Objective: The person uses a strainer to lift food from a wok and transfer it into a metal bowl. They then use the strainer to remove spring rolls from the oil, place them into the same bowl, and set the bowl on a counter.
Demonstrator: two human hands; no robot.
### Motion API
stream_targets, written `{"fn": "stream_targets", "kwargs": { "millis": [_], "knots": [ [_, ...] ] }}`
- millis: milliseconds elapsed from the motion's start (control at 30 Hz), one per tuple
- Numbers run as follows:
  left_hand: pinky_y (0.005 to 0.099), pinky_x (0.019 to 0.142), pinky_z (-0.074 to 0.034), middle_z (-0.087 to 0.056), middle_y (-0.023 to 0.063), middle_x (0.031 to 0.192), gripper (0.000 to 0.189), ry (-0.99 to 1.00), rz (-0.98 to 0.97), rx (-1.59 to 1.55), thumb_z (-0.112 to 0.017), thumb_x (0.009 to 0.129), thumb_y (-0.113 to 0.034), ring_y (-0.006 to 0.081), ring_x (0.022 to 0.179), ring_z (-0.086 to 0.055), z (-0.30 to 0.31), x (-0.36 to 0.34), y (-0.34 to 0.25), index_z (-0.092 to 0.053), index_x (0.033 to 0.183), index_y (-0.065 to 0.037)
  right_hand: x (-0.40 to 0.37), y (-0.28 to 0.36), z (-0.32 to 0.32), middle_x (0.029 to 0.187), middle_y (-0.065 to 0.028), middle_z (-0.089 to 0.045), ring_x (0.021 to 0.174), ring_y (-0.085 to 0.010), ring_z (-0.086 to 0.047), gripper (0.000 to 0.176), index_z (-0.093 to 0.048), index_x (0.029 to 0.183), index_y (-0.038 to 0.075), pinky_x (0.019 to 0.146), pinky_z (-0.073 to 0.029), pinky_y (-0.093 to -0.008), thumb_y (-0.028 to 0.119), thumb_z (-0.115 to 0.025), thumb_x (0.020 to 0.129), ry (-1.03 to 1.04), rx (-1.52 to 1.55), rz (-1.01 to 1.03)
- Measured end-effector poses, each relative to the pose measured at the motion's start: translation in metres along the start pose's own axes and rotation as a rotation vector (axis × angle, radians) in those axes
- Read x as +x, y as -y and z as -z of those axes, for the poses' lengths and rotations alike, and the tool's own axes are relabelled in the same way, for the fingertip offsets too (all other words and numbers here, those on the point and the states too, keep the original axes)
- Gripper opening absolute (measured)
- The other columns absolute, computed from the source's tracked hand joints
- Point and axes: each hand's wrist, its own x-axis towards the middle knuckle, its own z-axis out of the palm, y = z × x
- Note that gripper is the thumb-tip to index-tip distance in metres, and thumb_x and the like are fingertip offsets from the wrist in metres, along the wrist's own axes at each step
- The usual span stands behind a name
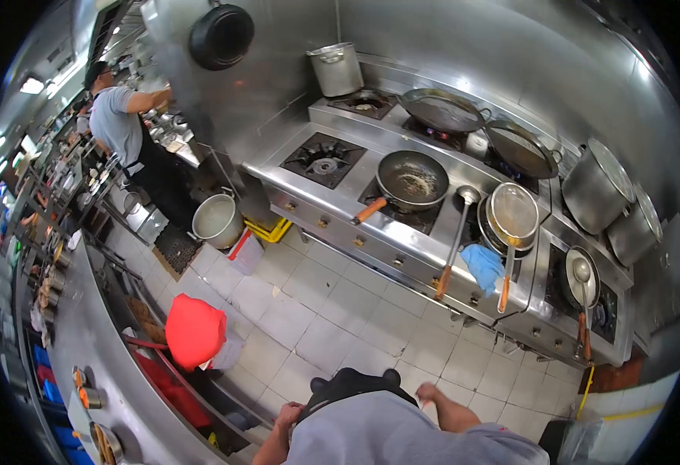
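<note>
My left hand (287, 415) is at my left side, curled next to the edge of my black apron (347, 387). Whether anything is inside its fingers is hidden. On the other side, my right hand (430, 394) hangs over the tiled floor with its fingers bent in; what they hold, if anything, cannot be made out. Both hands are apart from the stove (355, 225). On the stove are a frying pan (412, 180) with a wooden handle, a ladle (468, 194), a strainer (514, 209) and a blue cloth (482, 266).
Two woks (442, 111) and several stock pots (599, 186) stand at the back and right. A red bag (194, 331) covers something by the left counter (115, 333). A big pot (217, 219) rests near a co-worker (127, 128) in a black apron.
</note>
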Motion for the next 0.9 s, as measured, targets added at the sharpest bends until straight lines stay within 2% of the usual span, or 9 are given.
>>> {"fn": "stream_targets", "kwargs": {
  "millis": [133, 200, 300, 400, 500, 600, 667, 767, 900],
  "knots": [
    [0.0277, 0.054, -0.048, -0.061, 0.0103, 0.075, 0.041, -0.030, -0.031, -0.042, -0.066, 0.068, -0.030, 0.0158, 0.063, -0.058, 0.033, 0.012, -0.004, -0.059, 0.095, 0.001, -0.035, 0.122, 0.074, 0.060, -0.0102, -0.053, 0.054, -0.0188, -0.056, 0.008, -0.054, 0.069, 0.002, 0.042, -0.049, -0.0329, 0.007, -0.049, 0.073, -0.476, 0.505, 0.143],
    [0.0266, 0.052, -0.047, -0.061, 0.0096, 0.071, 0.038, -0.077, -0.037, -0.100, -0.066, 0.068, -0.028, 0.0156, 0.060, -0.058, 0.054, 0.030, 0.009, -0.059, 0.093, 0.000, -0.008, 0.158, 0.090, 0.058, -0.0092, -0.051, 0.053, -0.0174, -0.054, 0.005, -0.052, 0.075, 0.002, 0.040, -0.045, -0.0308, 0.004, -0.047, 0.075, -0.476, 0.478, 0.253],
    [0.0248, 0.049, -0.045, -0.059, 0.0083, 0.064, 0.031, -0.209, -0.060, -0.245, -0.065, 0.070, -0.024, 0.0148, 0.055, -0.057, 0.077, 0.036, 0.033, -0.059, 0.089, 0.000, 0.006, 0.227, 0.081, 0.058, -0.0097, -0.051, 0.047, -0.0161, -0.051, 0.006, -0.050, 0.079, 0.002, 0.036, -0.042, -0.0301, 0.002, -0.044, 0.076, -0.379, 0.350, 0.253],
    [0.0250, 0.050, -0.046, -0.060, 0.0074, 0.070, 0.029, -0.313, -0.025, -0.524, -0.065, 0.072, -0.023, 0.0135, 0.056, -0.056, 0.088, 0.012, 0.051, -0.058, 0.090, -0.002, 0.036, 0.270, 0.047, 0.059, -0.0105, -0.053, 0.043, -0.0154, -0.050, 0.006, -0.051, 0.078, 0.001, 0.034, -0.041, -0.0298, 0.002, -0.045, 0.076, -0.225, 0.105, 0.317],
    [0.0246, 0.052, -0.047, -0.059, 0.0039, 0.084, 0.027, -0.353, 0.074, -0.809, -0.062, 0.076, -0.023, 0.0120, 0.066, -0.057, 0.082, -0.021, 0.073, -0.056, 0.096, -0.005, 0.058, 0.316, -0.010, 0.062, -0.0087, -0.056, 0.051, -0.0156, -0.053, 0.012, -0.053, 0.085, 0.001, 0.042, -0.044, -0.0297, 0.006, -0.051, 0.074, -0.002, -0.243, 0.298],
    [0.0250, 0.053, -0.047, -0.059, 0.0029, 0.081, 0.023, -0.406, 0.098, -1.131, -0.059, 0.078, -0.021, 0.0113, 0.066, -0.057, 0.049, -0.040, 0.117, -0.056, 0.095, -0.006, 0.036, 0.380, -0.081, 0.063, -0.0068, -0.057, 0.058, -0.0139, -0.054, 0.021, -0.054, 0.090, 0.000, 0.051, -0.045, -0.0286, 0.011, -0.056, 0.071, 0.132, -0.689, 0.477],
    [0.0253, 0.052, -0.048, -0.059, 0.0026, 0.081, 0.019, -0.483, 0.152, -1.214, -0.056, 0.079, -0.018, 0.0104, 0.065, -0.057, 0.021, -0.056, 0.133, -0.056, 0.094, -0.006, 0.070, 0.399, -0.111, 0.066, -0.0068, -0.058, 0.058, -0.0127, -0.054, 0.025, -0.054, 0.092, 0.000, 0.052, -0.045, -0.0276, 0.013, -0.056, 0.071, 0.199, -0.959, 0.852],
    [0.0267, 0.051, -0.047, -0.060, 0.0034, 0.073, 0.017, -0.602, 0.298, -1.295, -0.057, 0.075, -0.018, 0.0126, 0.062, -0.057, -0.042, -0.068, 0.163, -0.061, 0.086, -0.005, 0.049, 0.444, -0.141, 0.068, -0.0070, -0.059, 0.059, -0.0128, -0.054, 0.026, -0.054, 0.094, 0.000, 0.051, -0.045, -0.0269, 0.013, -0.054, 0.072, 0.350, -0.945, 0.845],
    [0.0287, 0.048, -0.049, -0.061, 0.0103, 0.062, 0.025, -0.733, 0.535, -1.036, -0.058, 0.070, -0.024, 0.0164, 0.052, -0.058, -0.127, -0.087, 0.176, -0.063, 0.068, -0.001, 0.028, 0.480, -0.150, 0.068, -0.0063, -0.058, 0.055, -0.0127, -0.053, 0.024, -0.052, 0.094, 0.001, 0.046, -0.045, -0.0270, 0.013, -0.054, 0.074, 0.364, -1.018, 0.819]
  ]
}}
